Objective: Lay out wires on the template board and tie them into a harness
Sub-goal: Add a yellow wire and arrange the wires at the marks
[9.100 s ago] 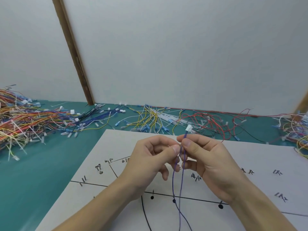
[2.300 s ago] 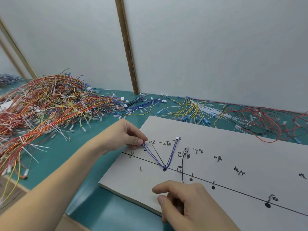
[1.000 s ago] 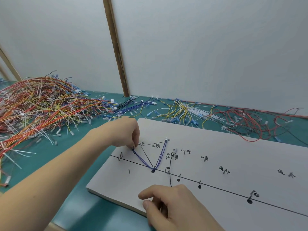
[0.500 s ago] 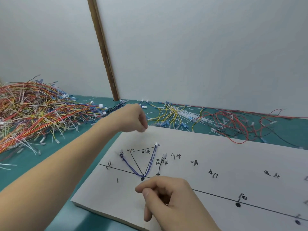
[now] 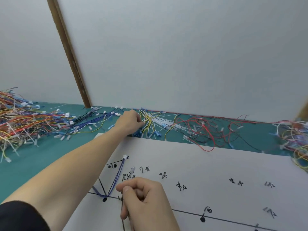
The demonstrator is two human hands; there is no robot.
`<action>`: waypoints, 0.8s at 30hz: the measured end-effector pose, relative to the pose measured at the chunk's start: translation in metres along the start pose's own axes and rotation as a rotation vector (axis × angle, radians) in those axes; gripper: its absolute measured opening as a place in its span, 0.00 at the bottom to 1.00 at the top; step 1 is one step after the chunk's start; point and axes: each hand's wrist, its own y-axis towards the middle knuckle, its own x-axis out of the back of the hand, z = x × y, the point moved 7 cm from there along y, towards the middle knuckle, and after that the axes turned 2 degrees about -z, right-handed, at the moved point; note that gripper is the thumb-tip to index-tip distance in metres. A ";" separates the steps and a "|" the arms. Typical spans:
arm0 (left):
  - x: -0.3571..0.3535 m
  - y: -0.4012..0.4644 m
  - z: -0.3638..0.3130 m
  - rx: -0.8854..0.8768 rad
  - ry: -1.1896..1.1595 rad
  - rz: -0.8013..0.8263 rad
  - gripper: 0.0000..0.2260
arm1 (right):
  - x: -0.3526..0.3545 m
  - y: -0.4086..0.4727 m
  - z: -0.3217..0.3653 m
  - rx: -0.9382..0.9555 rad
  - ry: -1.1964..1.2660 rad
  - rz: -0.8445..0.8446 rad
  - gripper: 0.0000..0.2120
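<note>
The white template board [image 5: 216, 160] with black lines and handwritten labels lies in front of me. A purple wire [image 5: 116, 179] lies on it in a V, its white connector [image 5: 124, 157] at the upper tip. My right hand [image 5: 145, 202] rests on the board with fingers curled over a thin black wire [image 5: 123, 221], whose white connector [image 5: 132, 170] lies just beyond the knuckles. My left hand [image 5: 129, 122] reaches past the board's far edge, and its fingertips pinch at the yellow wire bundle [image 5: 149, 120].
A green mat [image 5: 33, 157] covers the table. A big mixed heap of wires [image 5: 20, 124] lies at the left, blue and black wires [image 5: 90, 121] behind the board, red and black wires [image 5: 205, 130] to the right, and more wires [image 5: 296, 140] at the far right. A white wall stands behind.
My left hand left the purple wire's left end and moved back and right to the yellow bundle. My right hand stayed on the black wire. My view turned right.
</note>
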 end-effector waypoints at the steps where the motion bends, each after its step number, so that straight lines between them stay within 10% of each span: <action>1: -0.002 0.002 0.000 0.003 0.010 0.022 0.09 | 0.000 0.000 0.000 -0.006 -0.005 -0.002 0.12; 10: 0.034 0.005 -0.002 0.074 -0.232 -0.226 0.07 | 0.000 -0.002 0.002 0.001 -0.048 0.002 0.12; 24: 0.134 0.005 -0.049 -0.076 0.275 -0.383 0.10 | -0.001 -0.005 0.005 -0.016 -0.042 0.012 0.12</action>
